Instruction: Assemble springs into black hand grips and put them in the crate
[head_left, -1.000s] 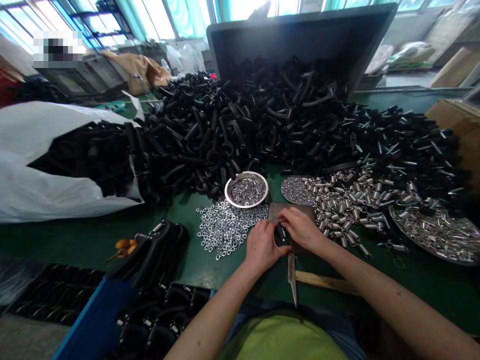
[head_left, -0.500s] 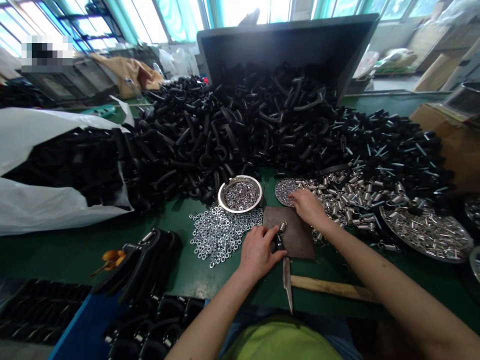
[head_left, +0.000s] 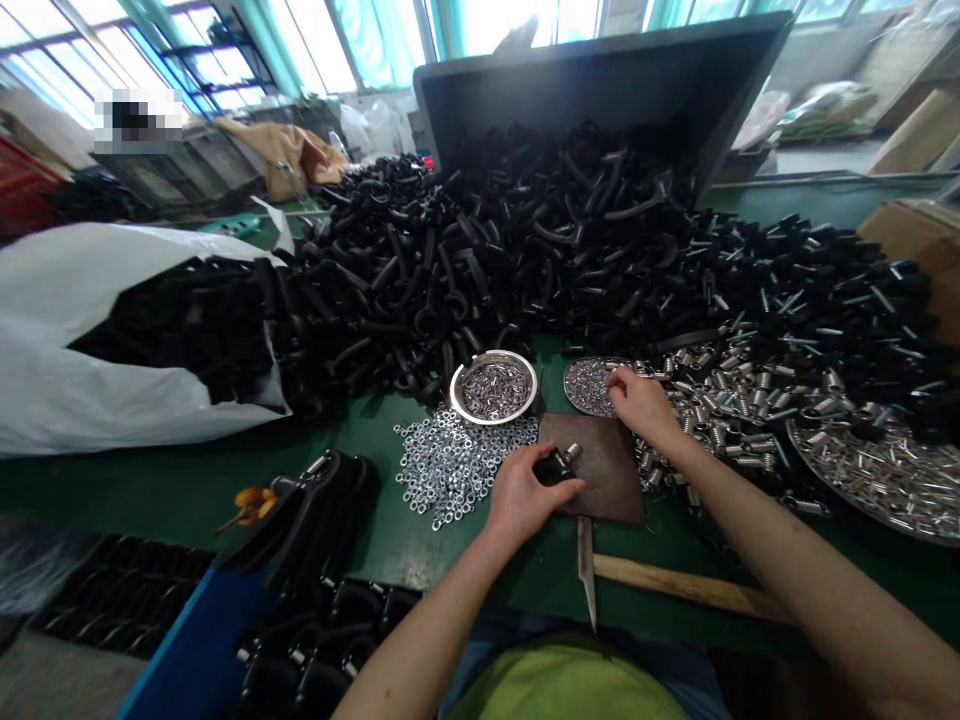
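My left hand (head_left: 525,490) grips a black plastic part (head_left: 553,469) at the left side of a flat dark metal plate (head_left: 604,450). A short shiny spring (head_left: 572,452) sits at the part's upper right end. My right hand (head_left: 643,405) has its fingertips pinched together at the right side of a shallow dish of tiny metal pieces (head_left: 589,385); whatever they hold is too small to make out. A hammer lies below the plate, its pointed steel head (head_left: 586,575) toward me and its wooden handle (head_left: 686,585) running right.
Loose nuts (head_left: 450,470) spread left of the plate, below a round bowl (head_left: 455,400) of small metal pins. Springs (head_left: 720,400) lie to the right. A large heap of black handles (head_left: 480,260) fills the back, before a tipped grey bin (head_left: 600,75). Finished-looking black parts (head_left: 315,520) lie left.
The black part in my left hand has turned and now lies flatter over the plate. My right hand stays at the dish, its fingers slightly shifted. The whole view has shifted a little.
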